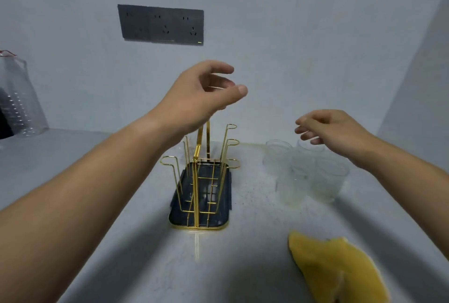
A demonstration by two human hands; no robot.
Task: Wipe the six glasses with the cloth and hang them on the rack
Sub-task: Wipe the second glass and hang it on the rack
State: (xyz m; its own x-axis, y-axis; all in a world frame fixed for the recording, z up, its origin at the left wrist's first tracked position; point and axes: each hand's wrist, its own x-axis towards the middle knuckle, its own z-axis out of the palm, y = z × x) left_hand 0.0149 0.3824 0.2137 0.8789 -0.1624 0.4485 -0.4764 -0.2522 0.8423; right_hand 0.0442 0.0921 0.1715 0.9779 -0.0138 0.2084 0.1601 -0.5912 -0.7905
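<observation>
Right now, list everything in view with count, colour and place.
counter: one, pale grey
rack: one, gold wire on dark tray, counter centre, nothing hung
glasses: a cluster, number blurred, clear, counter right of the rack
cloth: one, yellow, counter near right
socket panel: one, dark grey, back wall
plastic container: one, clear, far left
left hand: one, above the rack, holds nothing
right hand: one, above the glasses, holds nothing

Empty rack [200,188], glasses [303,171], cloth [335,271], hands above
</observation>
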